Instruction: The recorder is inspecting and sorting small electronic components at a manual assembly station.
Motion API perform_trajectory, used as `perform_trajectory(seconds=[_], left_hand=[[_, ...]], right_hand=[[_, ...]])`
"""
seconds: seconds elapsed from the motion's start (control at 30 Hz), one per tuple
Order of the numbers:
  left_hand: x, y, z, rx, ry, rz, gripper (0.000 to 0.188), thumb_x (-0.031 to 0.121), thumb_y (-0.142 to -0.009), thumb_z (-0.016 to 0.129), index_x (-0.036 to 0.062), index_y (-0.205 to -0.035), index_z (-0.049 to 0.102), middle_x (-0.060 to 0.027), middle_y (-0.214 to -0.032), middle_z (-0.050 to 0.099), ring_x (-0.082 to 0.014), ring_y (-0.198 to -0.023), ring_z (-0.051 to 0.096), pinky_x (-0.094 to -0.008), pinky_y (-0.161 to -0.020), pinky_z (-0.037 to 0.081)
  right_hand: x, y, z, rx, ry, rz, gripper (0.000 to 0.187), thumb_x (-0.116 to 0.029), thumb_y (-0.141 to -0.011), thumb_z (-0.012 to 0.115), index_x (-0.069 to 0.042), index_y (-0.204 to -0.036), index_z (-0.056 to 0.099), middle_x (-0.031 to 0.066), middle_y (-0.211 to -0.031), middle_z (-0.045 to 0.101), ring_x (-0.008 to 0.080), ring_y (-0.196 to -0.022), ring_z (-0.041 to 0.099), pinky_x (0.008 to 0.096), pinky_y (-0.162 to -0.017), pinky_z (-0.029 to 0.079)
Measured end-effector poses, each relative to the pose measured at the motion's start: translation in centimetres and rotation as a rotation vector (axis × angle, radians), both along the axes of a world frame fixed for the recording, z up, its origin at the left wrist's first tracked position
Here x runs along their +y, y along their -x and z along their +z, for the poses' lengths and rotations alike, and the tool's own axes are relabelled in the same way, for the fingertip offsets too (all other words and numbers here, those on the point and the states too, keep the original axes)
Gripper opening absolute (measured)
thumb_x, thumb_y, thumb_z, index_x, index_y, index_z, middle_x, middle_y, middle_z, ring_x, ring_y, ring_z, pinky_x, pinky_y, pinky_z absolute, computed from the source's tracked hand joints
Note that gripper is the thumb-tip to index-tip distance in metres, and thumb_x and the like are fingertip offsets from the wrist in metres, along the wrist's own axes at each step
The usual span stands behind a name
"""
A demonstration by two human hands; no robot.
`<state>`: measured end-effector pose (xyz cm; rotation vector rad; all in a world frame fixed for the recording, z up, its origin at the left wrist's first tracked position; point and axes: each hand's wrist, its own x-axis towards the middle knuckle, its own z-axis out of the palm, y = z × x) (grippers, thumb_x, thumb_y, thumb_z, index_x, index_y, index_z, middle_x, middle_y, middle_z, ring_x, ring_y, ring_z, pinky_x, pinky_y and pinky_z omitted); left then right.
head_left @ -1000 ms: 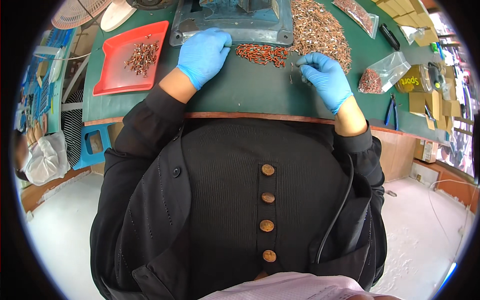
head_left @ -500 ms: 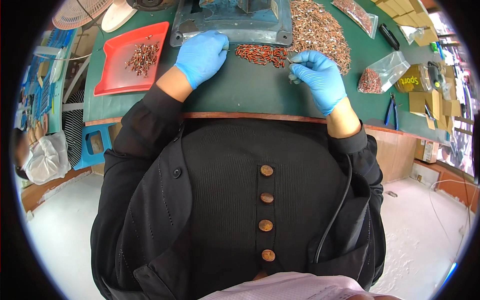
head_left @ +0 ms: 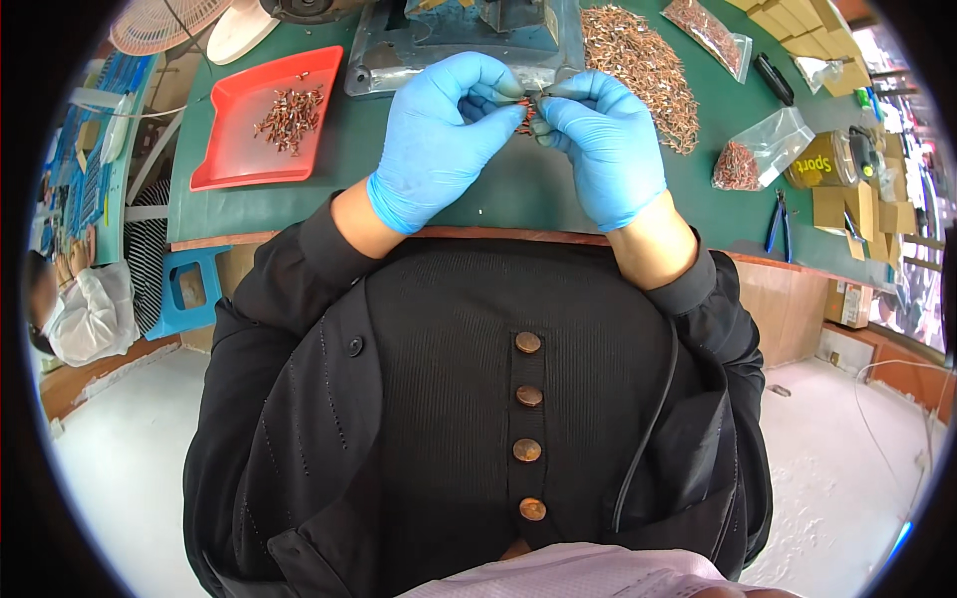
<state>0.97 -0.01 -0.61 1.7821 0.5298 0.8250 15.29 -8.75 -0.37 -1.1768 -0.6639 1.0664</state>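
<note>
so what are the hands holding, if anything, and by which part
Probably something tiny, pinched between the left hand and right hand; what it is and which part they grip cannot be told.

Machine base point(head_left: 371, 78): at the far middle of the table point(head_left: 698, 219), behind the left hand point(head_left: 434, 145) and right hand point(head_left: 606, 149), small parts point(head_left: 525, 119) between their fingertips.
Tray point(head_left: 231, 125): left of the left hand, loose pieces point(head_left: 291, 118) inside.
Heap point(head_left: 643, 80): just right of the base, behind the right hand.
Far bag point(head_left: 708, 30): right of the heap.
Near bag point(head_left: 783, 138): before the far bag, a jar point(head_left: 822, 159) to its right.
Pliers point(head_left: 779, 227): before the near bag.
Stool point(head_left: 189, 289): left of the person.
</note>
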Motion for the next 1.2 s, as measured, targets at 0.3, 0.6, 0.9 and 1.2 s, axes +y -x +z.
perform_trajectory(seconds=[0.3, 0.6, 0.9, 1.2], left_hand=[[0.0, -0.7, -0.7, -0.155, 0.058, 0.07, 0.015, 0.001, -0.078, 0.067, 0.0018, -0.092, 0.061, -0.0014, -0.08, 0.062, -0.0054, -0.069, 0.057, -0.0195, -0.061, 0.047], [1.9, -0.2, -0.4, -0.134, 0.401, -0.018, 0.018, 0.007, -0.083, 0.065, -0.0014, -0.098, 0.061, -0.003, -0.083, 0.063, -0.0062, -0.07, 0.058, -0.0202, -0.061, 0.048], [6.4, -2.7, -0.4, -0.16, 0.024, 0.2, 0.01, 0.005, -0.082, 0.064, -0.0015, -0.09, 0.065, -0.0007, -0.073, 0.062, -0.0039, -0.064, 0.055, -0.0196, -0.059, 0.045], [10.1, -6.3, 0.8, -0.232, -0.559, 0.575, 0.005, 0.0, -0.075, 0.067, -0.0007, -0.077, 0.062, -0.012, -0.067, 0.058, -0.0233, -0.057, 0.057, -0.0303, -0.055, 0.045]], right_hand=[[1.3, 0.8, -0.6, -0.174, -0.103, -0.104, 0.01, -0.002, -0.081, 0.063, 0.001, -0.088, 0.056, 0.0055, -0.078, 0.061, 0.0076, -0.07, 0.057, 0.0214, -0.061, 0.047], [3.3, 0.8, -1.0, -0.223, -0.163, -0.152, 0.01, -0.002, -0.081, 0.062, 0.002, -0.088, 0.055, 0.0058, -0.079, 0.061, 0.0072, -0.07, 0.058, 0.0218, -0.063, 0.049], [8.3, -1.2, 0.4, -0.18, -0.174, -0.191, 0.01, -0.002, -0.082, 0.063, 0.004, -0.089, 0.059, 0.0074, -0.074, 0.063, 0.0107, -0.065, 0.06, 0.0225, -0.062, 0.049], [14.2, -2.6, 0.8, -0.362, -0.13, -0.266, 0.01, -0.006, -0.08, 0.064, 0.001, -0.087, 0.062, 0.0034, -0.073, 0.062, 0.0099, -0.063, 0.056, 0.022, -0.059, 0.043]])
